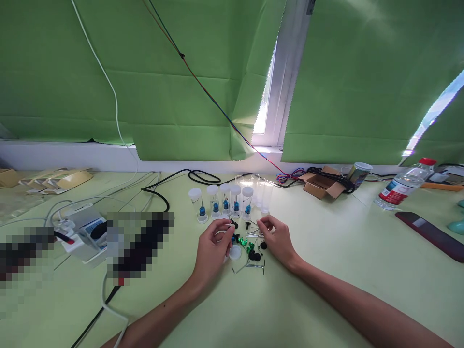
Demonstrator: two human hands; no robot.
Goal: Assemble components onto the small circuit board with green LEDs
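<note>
My left hand (213, 245) is closed, thumb and fingertips pinched around something small that I cannot make out. Across from it, my right hand (277, 240) pinches at a thin metal rod, its fingertips low over the loose parts. Between the hands lie green metal pieces (250, 247), black round knobs (256, 257), a small black part (248, 225) and a white round cap (235, 252). Nearer to me are thin L-shaped metal rods (255, 265). Behind the hands stands a row of capped clear tubes (202, 208) with blue parts inside.
More clear tubes (266, 197) stand at the row's right end. Farther right are an open cardboard box (321, 186), a can (358, 174), a water bottle (404, 186) and a dark phone-like slab (431, 234). A white power strip (87, 232) with cables sits left.
</note>
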